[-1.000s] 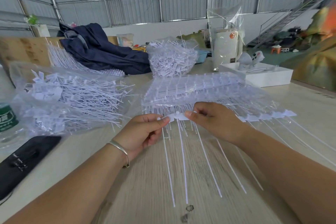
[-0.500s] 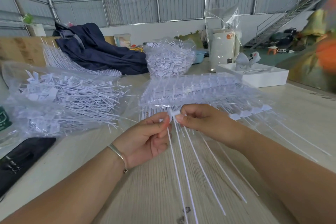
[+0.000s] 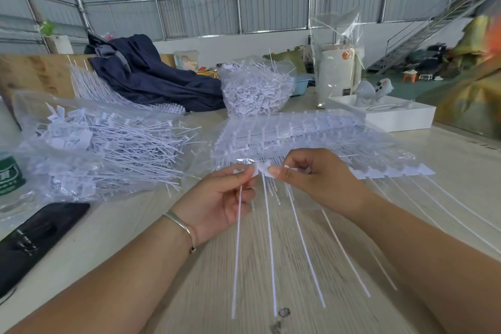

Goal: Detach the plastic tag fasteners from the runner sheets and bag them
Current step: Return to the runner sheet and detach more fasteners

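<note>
Pale wood-grain table (image 3: 206,293): one; bare boards run from centre to the 6 o'clock edge between the forearms, the main free room.
Dark navy cloth heap (image 3: 151,81): one, at 11 o'clock, far side.
Clear bag of loose white plastic tag fasteners (image 3: 103,149): one, at 9 o'clock, stems spilling toward centre; count not readable.
Stack of white runner sheets under clear film (image 3: 292,135): one stack, at 12 to 1 o'clock, near edge touching the hands.
Second clear bag heaped with white fasteners (image 3: 257,89): one, at 12 o'clock, far.
White flat box (image 3: 393,116): one, at 2 o'clock.
Black phone (image 3: 35,238): one, at 8 o'clock, near the left edge.
Right hand (image 3: 320,182): pinches the tab end of the partly stripped runner strip (image 3: 390,171), stems fanning toward 5 o'clock.
Left hand (image 3: 217,200): pinches one white fastener (image 3: 238,238) by its head, just beside the strip; stem hangs toward 6 o'clock.
</note>
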`<state>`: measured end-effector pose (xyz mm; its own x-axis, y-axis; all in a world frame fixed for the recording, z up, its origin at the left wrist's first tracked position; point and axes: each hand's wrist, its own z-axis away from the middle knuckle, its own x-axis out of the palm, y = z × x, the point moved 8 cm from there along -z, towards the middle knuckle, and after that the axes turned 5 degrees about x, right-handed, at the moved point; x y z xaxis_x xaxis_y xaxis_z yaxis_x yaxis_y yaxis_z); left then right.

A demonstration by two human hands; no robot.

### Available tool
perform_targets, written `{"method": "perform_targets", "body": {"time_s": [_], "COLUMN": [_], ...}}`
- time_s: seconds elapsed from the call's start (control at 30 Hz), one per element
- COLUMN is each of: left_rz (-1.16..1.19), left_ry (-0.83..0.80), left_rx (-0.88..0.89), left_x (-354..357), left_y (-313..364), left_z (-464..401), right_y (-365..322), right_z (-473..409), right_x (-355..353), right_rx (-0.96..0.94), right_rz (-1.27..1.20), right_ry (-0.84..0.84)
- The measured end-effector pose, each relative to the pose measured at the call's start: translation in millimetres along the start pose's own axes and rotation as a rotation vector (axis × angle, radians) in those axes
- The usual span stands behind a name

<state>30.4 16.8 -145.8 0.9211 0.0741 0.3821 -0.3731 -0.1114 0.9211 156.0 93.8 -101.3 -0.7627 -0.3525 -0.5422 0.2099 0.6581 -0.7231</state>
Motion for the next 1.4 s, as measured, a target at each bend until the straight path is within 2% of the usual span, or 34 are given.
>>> {"method": "perform_targets", "body": {"time_s": [0.2,0.33,0.43,0.57,0.77,0.83,1.17,1.4], "left_rz": [-0.143,-0.684,-0.880,-0.673,-0.071,0.009,-0.356,-0.715], "left_ry": [0.181,0.343,0.396,0.362,0.199,0.180,0.153,-0.065], "left_rx": [0.146,0.345,0.421,0.263,-0.060,-0.102,-0.019,-0.082], "left_x": [-15,-20,-17,-22,-18,-14,-22,-10], "left_y": [9,25,29,16,-9,-10,6,6], "left_z": [-2,5,7,3,0,0,0,3], "right_y": [14,20,21,22,22,21,14,11], "right_z": [-1,-2,-2,-2,-1,-1,0,3], "right_x": [-1,-2,-1,-2,0,-1,1,10], "right_rx": [0.066,0.131,0.145,0.168,0.193,0.200,0.223,0.227], "right_rz": [0.101,0.091,0.093,-0.002,-0.155,-0.202,-0.236,-0.124], "right_ry": [0.030,0.046,0.045,0.044,0.016,0.000,-0.104,-0.227]}}
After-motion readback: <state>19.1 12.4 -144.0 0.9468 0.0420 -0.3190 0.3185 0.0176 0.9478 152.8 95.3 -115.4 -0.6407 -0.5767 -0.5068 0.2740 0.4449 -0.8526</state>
